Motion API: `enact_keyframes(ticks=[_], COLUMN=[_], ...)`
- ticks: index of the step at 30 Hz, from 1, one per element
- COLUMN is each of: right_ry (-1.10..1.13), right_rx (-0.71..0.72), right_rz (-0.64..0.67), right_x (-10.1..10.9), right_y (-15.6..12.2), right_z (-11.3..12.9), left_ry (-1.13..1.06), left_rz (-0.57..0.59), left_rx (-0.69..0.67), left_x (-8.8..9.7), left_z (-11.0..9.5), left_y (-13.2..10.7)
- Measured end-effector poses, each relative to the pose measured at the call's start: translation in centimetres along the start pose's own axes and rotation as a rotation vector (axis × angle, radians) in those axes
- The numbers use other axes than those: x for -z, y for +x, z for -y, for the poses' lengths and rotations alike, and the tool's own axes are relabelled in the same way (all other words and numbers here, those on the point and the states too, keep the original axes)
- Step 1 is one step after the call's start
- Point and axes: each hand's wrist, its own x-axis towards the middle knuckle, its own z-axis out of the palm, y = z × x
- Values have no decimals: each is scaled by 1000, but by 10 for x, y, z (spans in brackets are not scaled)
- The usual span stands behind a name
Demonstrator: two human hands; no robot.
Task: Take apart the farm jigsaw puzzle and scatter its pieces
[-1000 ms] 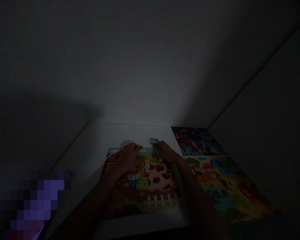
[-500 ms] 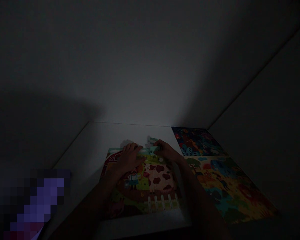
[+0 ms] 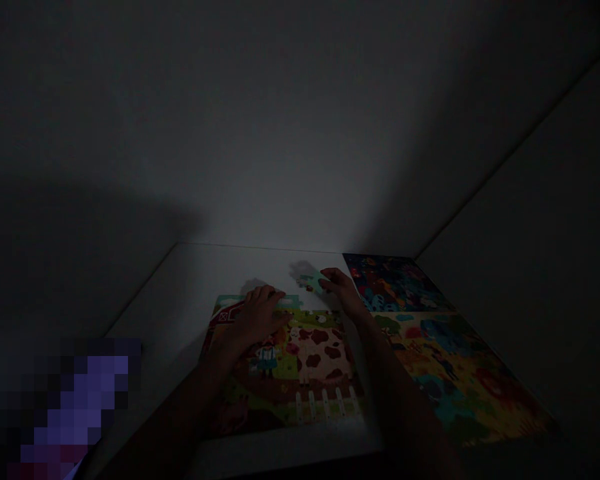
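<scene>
Pinching green piece [image 3: 323, 284], right hand [image 3: 339, 289] past far edge of puzzle [image 3: 323, 353]; left hand [image 3: 260, 316] spread atop.

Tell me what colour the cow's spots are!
The cow's spots look dark reddish-brown, in the head view.

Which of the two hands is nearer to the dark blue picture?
Right hand: holding a green piece, at the left edge of the dark blue picture. Left hand: on the farm puzzle, farther left.

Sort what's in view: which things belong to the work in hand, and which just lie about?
In use:
farm puzzle, under the left hand
pale green piece, in the right hand
loose piece nearby

Seemingly lying about:
dark blue picture
yellow animal picture
</scene>
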Motion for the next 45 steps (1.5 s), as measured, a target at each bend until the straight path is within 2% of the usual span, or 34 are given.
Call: enact_keyframes(ticks=[4,16,22,26,33,41,43,45], right_ry=[-48,-179,-406,-592,-655,-748,-718,-648], right_rx=[15,1,72,87,96,90,104,177], right_rz=[-98,-65,-80,-42,-58,-17,-24,-41], right_x=[2,0,-13,-16,-19,-22,-24,-29], right_y=[7,19,20,17,16,11,8,-3], right_z=[-13,-29,-34,-31,-30,-19,-5,19], left_ry=[9,42,52,37,13,8,14,23], left_rz=[11,8,-8,10,-3,1,-6,-19], left_rx=[4,28,19,20,18,39,39,28], left_x=[1,0,-4,-2,0,1,1,0], left_z=[-1,-4,-2,-4,-5,-6,-6,-6], left_y=[0,1,1,1,1,2,2,2])
